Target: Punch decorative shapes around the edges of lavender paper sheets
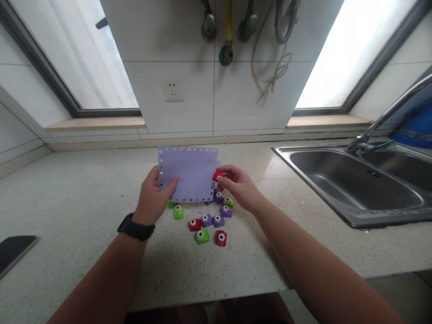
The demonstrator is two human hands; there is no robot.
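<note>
A sheet of purple paper (pixel 191 173) is held up off the counter, with rows of small punched shapes along its edges. My left hand (pixel 153 191) grips its left side, thumb on the front. At the right edge of the paper, my right hand (pixel 239 184) pinches a red craft punch (pixel 218 175) between thumb and fingers. Below the paper lie several more small punches: a green punch (pixel 178 212), a red punch (pixel 195 224), a purple punch (pixel 218 220), another green punch (pixel 202 236) and another red punch (pixel 221 238). The paper partly covers some of them.
A speckled counter (pixel 94 193) carries everything. To the right is a steel sink (pixel 351 180) with a faucet (pixel 357 141). A dark flat object (pixel 15 252) lies at the left edge. A socket (pixel 173 90) and pipe valves (pixel 226 54) are on the wall. Tiny purple paper bits surround the punches.
</note>
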